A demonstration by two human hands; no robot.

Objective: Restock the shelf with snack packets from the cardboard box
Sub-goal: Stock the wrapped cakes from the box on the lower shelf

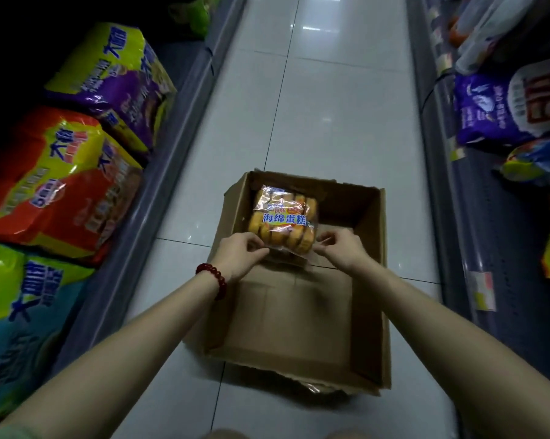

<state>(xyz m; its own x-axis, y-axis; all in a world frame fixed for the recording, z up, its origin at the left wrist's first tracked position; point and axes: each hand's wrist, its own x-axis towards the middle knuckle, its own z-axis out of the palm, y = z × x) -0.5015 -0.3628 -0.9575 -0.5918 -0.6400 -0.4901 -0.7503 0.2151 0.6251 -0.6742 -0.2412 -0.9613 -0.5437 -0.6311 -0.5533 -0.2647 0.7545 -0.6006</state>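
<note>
An open cardboard box (370,280) stands on the tiled aisle floor in the middle of the view. Over its far half I hold a clear snack packet (283,218) of yellow sponge cakes with blue lettering. My left hand (240,253), with a red bead bracelet on the wrist, pinches the packet's near left corner. My right hand (341,248) pinches its near right corner. Another clear packet (287,264) shows partly beneath, on the box floor.
The left shelf (159,185) holds big multipacks: purple-yellow (112,80), red (58,185), teal-green (23,312). The right shelf (457,217) carries purple and yellow bags with price tags on its rail. White tiled floor (314,106) runs ahead between them.
</note>
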